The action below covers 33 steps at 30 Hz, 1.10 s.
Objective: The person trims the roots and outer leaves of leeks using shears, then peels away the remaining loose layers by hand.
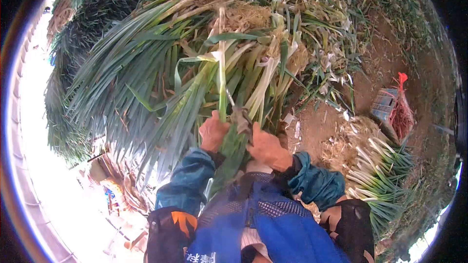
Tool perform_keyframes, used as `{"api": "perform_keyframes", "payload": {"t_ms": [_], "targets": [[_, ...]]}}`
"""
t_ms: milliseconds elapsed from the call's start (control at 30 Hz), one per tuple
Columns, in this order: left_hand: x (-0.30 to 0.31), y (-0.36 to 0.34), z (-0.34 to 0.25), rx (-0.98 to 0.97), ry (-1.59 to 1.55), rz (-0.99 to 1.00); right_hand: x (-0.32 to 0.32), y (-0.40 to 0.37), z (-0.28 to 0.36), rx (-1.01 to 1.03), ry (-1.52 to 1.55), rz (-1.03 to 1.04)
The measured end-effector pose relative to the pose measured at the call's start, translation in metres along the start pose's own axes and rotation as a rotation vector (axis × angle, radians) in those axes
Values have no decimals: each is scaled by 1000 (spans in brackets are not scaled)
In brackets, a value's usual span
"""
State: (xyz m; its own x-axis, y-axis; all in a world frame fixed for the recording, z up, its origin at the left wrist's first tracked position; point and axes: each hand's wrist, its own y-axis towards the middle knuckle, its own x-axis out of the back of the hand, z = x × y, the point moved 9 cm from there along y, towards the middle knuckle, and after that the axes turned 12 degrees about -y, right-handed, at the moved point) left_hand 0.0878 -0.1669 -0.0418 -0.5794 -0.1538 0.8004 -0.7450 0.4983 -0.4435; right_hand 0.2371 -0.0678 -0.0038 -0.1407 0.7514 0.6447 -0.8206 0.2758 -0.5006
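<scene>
My left hand (pixel 213 131) is closed around the green part of a long green onion (pixel 222 75), whose white shaft points away from me. My right hand (pixel 270 150) grips a grey blow gun (pixel 241 119), its thin shiny nozzle close to the right of the stalk. Directly beyond both hands lies a large heap of unpeeled green onions (pixel 141 68), their green leaves to the left and roots towards the back. Long leaves hang down between my hands over my lap.
Cleaned green onions (pixel 378 170) lie piled on the right. Behind them is a red net bag (pixel 402 109). Stripped leaves and skins (pixel 321 29) cover the back right, with brown soil (pixel 317 131) showing nearby. More leafy onions (pixel 68 112) stand stacked along the left.
</scene>
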Motion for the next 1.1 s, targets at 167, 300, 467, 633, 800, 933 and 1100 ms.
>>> {"api": "perform_keyframes", "payload": {"t_ms": [167, 300, 467, 633, 800, 933, 1100], "targets": [[-19, 63, 16, 7, -269, -61, -7, -8, 3, 75, -9, -24], [-38, 93, 33, 7, -415, -73, -3, -7, 4, 63, 6, -23], [-8, 58, 23, 66, -720, 83, 11, 29, 5, 93, 17, -104], [2, 3, 36, 42, -656, 143, 16, 28, 14, 53, -25, -68], [5, -37, 55, 47, -710, 157, -11, -16, 34, 39, -64, 152], [3, -63, 70, 193, -726, 188, 3, 36, 34, 99, -111, -100], [-2, -79, 75, 298, -840, 204, 19, 85, 39, 62, -195, -173]]}}
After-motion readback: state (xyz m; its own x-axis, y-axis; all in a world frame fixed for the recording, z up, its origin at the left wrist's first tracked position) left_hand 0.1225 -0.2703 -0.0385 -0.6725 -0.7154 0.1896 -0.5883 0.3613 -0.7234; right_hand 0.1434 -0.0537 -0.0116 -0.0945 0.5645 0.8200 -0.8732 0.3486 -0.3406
